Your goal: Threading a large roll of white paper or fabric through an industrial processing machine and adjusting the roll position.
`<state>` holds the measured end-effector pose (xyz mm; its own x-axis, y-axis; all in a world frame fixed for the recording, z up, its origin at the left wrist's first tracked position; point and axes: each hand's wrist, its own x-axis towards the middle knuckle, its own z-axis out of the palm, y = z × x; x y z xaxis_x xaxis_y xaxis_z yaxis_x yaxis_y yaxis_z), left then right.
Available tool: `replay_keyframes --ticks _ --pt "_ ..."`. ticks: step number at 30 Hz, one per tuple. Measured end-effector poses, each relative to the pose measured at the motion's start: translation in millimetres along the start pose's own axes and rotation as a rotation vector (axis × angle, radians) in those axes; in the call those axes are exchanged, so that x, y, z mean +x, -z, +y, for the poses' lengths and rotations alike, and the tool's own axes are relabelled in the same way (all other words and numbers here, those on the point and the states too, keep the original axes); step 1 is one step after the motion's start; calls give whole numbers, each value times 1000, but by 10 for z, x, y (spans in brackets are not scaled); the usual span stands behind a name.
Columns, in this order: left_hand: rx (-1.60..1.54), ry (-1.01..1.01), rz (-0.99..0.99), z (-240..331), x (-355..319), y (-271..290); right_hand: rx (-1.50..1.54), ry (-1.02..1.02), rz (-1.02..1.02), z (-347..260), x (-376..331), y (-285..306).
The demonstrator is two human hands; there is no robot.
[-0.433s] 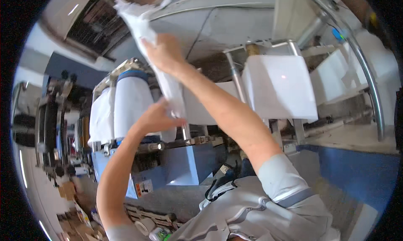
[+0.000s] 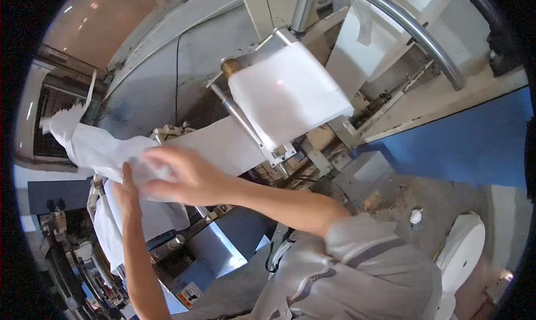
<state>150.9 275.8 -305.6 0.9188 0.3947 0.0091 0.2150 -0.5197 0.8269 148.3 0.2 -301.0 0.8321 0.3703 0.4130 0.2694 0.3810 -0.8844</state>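
A crumpled length of white sheet material, paper or film, stretches to the far left over the machine, its end ragged. My left hand is closed on its near edge, the thumb upright against it. Close beside it, my right hand has its thumb and fingers apart and smeared by motion, beside the sheet and not gripping it. From behind my hands a flat white web runs right to a white-covered roller section. Below my left hand, white material hangs over the machine's rollers, partly hidden.
A bent metal rail arches at the upper right. Blue panels stand at the right, and a blue machine housing sits below my right forearm. A white roll is at the lower right. Dark machine parts crowd the lower left.
My view has turned to the right. The right hand has let go of the upper sheet and come down beside the left. The sheet's free end now lies farther left, flatter and wider.
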Motion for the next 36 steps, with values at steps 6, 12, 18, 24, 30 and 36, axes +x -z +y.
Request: replay_keyframes --ticks 6,12,18,24,30,36 --pt "154 170 -13 197 -29 242 145 -510 614 222 -1381 1087" --pt "203 38 -75 284 -45 45 352 -360 1011 314 -1508 1814" --pt "101 41 -175 82 -57 -104 317 -357 1030 235 -1361 1808" --pt "94 60 -214 93 -178 -156 306 -278 908 304 -1004 2085" --pt "166 60 -225 -28 -196 -227 494 -213 843 510 -317 2355" --pt "77 82 -214 24 -291 -262 517 -168 711 480 -117 2409"
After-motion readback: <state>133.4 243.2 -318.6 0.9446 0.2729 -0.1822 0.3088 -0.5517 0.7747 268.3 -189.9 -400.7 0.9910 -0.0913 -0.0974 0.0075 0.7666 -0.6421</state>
